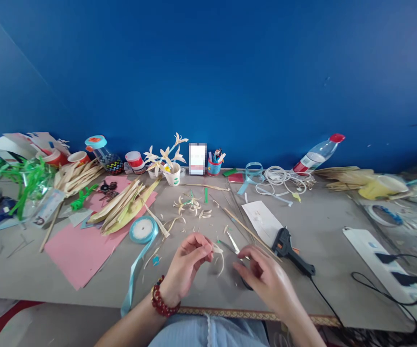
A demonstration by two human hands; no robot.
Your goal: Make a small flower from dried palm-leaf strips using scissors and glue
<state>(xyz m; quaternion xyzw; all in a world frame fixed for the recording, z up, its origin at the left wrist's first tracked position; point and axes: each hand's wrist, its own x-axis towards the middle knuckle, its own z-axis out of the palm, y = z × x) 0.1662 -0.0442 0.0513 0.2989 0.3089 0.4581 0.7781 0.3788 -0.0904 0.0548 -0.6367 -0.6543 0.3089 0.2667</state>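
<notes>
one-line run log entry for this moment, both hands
left hand: pinching pale strip | right hand: over scissors | glue gun: on table

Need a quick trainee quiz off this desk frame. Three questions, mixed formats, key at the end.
1. True or false: the left hand holds a thin pale piece.
2. Relative to the left hand and the right hand, the white power strip lies: A) left of both; B) between them; C) right of both.
3. Fill in the blank: the white paper cup near the wall has pale ____ standing in it.

Key: 1. True. 2. C. 3. Flowers.
</notes>
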